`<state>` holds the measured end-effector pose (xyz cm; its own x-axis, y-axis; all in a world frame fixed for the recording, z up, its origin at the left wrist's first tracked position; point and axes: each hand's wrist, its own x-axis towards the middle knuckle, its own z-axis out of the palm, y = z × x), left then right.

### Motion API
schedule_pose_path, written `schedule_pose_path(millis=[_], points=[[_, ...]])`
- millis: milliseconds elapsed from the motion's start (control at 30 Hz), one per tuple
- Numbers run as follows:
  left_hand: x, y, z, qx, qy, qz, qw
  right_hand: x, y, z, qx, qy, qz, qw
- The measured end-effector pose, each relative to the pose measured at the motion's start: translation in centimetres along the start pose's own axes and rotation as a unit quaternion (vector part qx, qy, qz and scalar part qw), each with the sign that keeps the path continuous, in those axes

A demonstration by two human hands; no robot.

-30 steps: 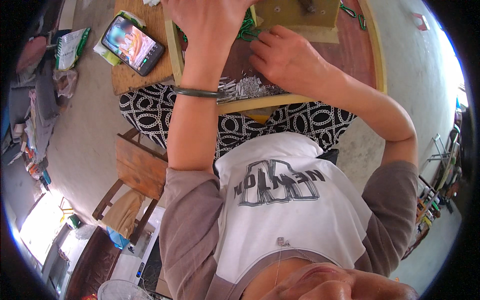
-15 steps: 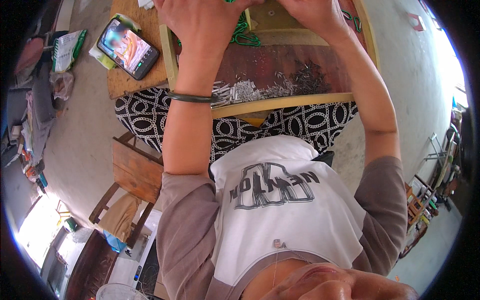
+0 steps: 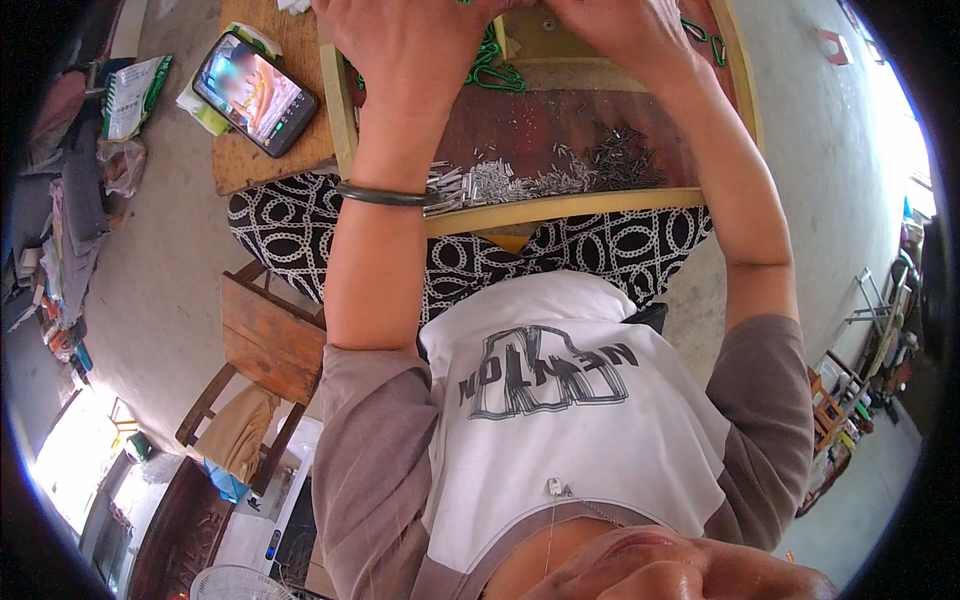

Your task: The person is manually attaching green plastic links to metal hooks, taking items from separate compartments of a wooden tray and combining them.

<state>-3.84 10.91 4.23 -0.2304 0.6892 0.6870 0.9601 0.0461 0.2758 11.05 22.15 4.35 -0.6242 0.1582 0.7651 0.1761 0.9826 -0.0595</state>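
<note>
My left hand [image 3: 400, 45] and my right hand [image 3: 625, 35] come close together at the top edge, over a wooden-framed tray [image 3: 560, 208] with a dark red bottom. Their fingers are mostly cut off by the edge, so any grip is hidden. Beside my left hand lies a tangle of green carabiner-like clips [image 3: 495, 77]. More green clips [image 3: 718, 50] rest by my right wrist. Along the tray's near side spread small silver metal pins [image 3: 490, 183], with a heap of small dark metal pieces [image 3: 622, 160] to their right.
A phone [image 3: 256, 92] with a lit screen leans on a green-and-white packet at the left, on a wooden surface [image 3: 240, 170]. A wooden chair [image 3: 265, 330] stands at the lower left. Further left are a white-and-green bag [image 3: 135, 98] and piled cloth. Assorted items line the right rim.
Both hands have shifted very slightly near the top edge. The tray's contents look the same, and the picture on the phone screen differs a little.
</note>
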Motion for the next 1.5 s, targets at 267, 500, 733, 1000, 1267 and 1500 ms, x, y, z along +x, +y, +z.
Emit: schedule_pose_path(millis=[267, 500, 733, 1000, 1267, 1500], points=[[0.1, -0.3, 0.3, 0.041, 0.0, -0.008, 0.999, 1.0, -1.9, -2.0, -0.131, -0.08, -0.057, 0.987], [0.0, -0.7, 0.7, 0.058, 0.012, 0.007, 0.998, 1.7, -2.4, -1.8, -0.119, -0.066, -0.039, 0.99], [-0.2, -1.2, 0.8, 0.027, 0.029, 0.01, 0.999, 2.3, -2.2, -2.1, -0.142, -0.158, -0.041, 0.976], [0.0, -0.5, 0.0, 0.021, -0.012, -0.008, 1.0, 1.3, -1.4, -1.8, 0.147, -0.082, 0.247, 0.954], [0.0, -0.1, -0.1, 0.018, -0.006, -0.004, 1.0, 1.6, 0.2, -1.5, 0.168, -0.185, 0.284, 0.926], [-0.3, 0.7, -0.2, 0.06, -0.04, -0.035, 0.997, 1.3, 0.1, -1.7, 0.169, -0.166, 0.293, 0.926]])
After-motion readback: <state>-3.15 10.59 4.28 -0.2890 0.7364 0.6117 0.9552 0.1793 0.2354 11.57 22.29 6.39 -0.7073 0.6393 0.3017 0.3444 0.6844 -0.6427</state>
